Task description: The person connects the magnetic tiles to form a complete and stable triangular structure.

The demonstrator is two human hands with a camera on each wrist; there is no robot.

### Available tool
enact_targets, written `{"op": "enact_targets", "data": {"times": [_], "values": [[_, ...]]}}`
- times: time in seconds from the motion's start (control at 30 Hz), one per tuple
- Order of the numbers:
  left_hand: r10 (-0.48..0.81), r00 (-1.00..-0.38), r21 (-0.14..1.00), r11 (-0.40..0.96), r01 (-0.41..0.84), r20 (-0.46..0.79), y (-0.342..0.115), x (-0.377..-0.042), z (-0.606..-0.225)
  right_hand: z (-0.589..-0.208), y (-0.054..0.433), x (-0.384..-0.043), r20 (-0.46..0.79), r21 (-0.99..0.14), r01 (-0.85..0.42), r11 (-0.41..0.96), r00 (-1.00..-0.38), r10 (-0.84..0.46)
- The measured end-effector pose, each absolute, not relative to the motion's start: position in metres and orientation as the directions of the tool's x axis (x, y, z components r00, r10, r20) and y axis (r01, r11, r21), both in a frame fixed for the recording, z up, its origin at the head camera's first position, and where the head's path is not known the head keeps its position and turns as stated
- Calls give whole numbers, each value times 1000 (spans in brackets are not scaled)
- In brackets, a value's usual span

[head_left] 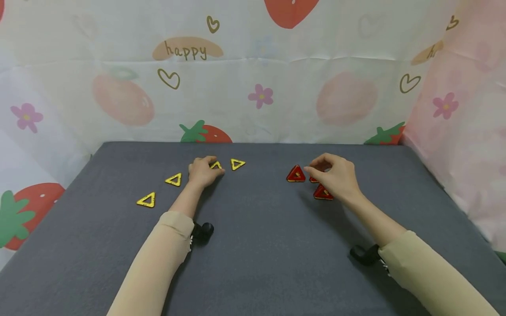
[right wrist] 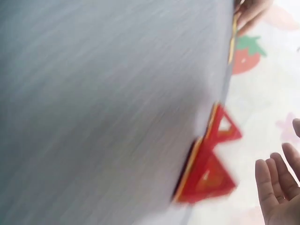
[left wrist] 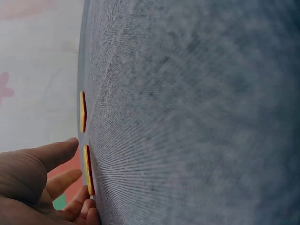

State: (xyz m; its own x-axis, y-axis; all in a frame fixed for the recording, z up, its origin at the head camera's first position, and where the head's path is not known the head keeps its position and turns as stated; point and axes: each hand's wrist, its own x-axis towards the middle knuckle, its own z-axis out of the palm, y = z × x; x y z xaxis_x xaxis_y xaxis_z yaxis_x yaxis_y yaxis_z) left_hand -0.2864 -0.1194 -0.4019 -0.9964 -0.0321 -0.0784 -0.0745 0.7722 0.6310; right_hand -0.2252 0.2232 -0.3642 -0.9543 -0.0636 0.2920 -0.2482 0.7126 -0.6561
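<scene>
My left hand (head_left: 203, 172) is at the far side of the table around a yellow triangular tile (head_left: 216, 165) with a hollow centre. Its thumb and fingers reach to either side of the tile; in the left wrist view a gap shows between the thumb and the tile (left wrist: 88, 169), whose underside is red. My right hand (head_left: 335, 175) hovers over the red triangular pieces, fingers gently bent, with nothing held in the right wrist view. One red triangle (head_left: 296, 174) stands left of its fingertips, another (head_left: 323, 192) is below the hand, and a third (head_left: 313, 180) is mostly hidden behind it.
Three more yellow triangular tiles lie flat: one (head_left: 237, 164) right of my left hand, two (head_left: 173, 179) (head_left: 146, 200) to its left. A grey cloth covers the table (head_left: 261, 245). A printed curtain (head_left: 253, 66) hangs right behind its far edge and along the sides.
</scene>
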Motion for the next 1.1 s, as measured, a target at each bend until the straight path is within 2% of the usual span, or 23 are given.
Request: {"op": "enact_targets", "data": {"times": [0.4, 0.77, 0.9, 1.1], "values": [[-42, -991, 580, 807, -110, -130, -118, -286, -402, -359, 125, -259, 281, -695, -331, 639, -942, -182], [-90, -988, 552, 821, -143, -121, -113, -287, -404, -388, 73, -300, 8, -757, -130, 641, -982, -189], [-98, -989, 543, 828, -141, -107, -113, -289, -406, -393, 62, -308, -37, -729, -110, 676, -979, -199], [-94, -991, 550, 825, -131, -96, -114, -288, -404, -394, 52, -310, -37, -612, -121, 782, -983, -181]]}}
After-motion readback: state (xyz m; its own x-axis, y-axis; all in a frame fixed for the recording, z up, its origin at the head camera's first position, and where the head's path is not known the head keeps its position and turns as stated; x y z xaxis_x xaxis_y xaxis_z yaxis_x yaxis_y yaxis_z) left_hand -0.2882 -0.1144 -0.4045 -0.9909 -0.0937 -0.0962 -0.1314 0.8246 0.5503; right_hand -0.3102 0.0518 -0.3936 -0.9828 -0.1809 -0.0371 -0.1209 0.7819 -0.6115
